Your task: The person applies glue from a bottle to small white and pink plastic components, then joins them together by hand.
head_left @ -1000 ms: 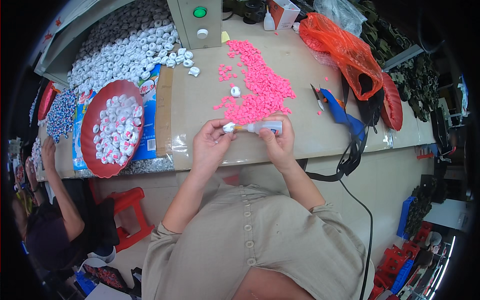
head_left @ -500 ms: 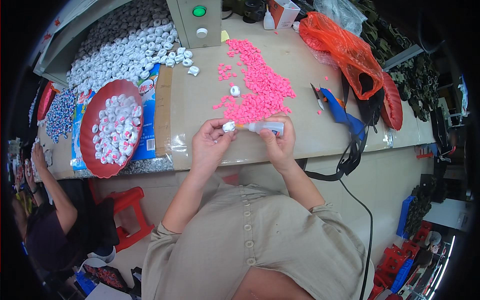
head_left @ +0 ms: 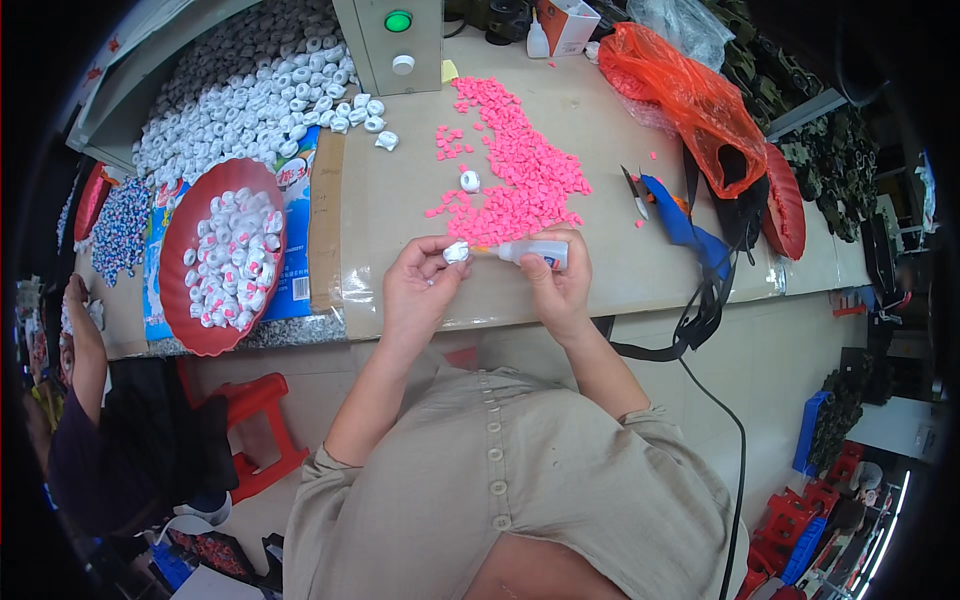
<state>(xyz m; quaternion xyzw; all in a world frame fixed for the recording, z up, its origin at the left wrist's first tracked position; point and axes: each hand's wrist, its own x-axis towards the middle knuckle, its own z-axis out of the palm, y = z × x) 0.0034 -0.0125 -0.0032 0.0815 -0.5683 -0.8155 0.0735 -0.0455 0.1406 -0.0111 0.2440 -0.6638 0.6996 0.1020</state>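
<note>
My left hand (head_left: pixel 420 285) pinches a small white rounded piece (head_left: pixel 456 252) between thumb and fingers. In my right hand (head_left: pixel 562 290) lies a small clear glue bottle (head_left: pixel 534 252), held sideways with its orange-yellow tip pointing left at the white piece. Whether the tip touches the piece I cannot tell. Just beyond both hands spreads a heap of small pink pieces (head_left: pixel 525 160) on the tabletop. One more white piece (head_left: pixel 470 181) rests at the heap's left edge.
A red scalloped tray (head_left: pixel 178 285) with white and pink pieces stands left. Behind it is a large pile of white pieces (head_left: pixel 270 90) beside a metal box (head_left: pixel 390 45). Small scissors (head_left: pixel 634 193), a blue cloth (head_left: pixel 683 222) and an orange plastic bag (head_left: pixel 680 90) lie right. A co-worker's arm (head_left: pixel 88 350) is far left.
My hands and the bottle stay nearly in place; the white piece shifts very slightly. At far left, the co-worker's arm has moved.
</note>
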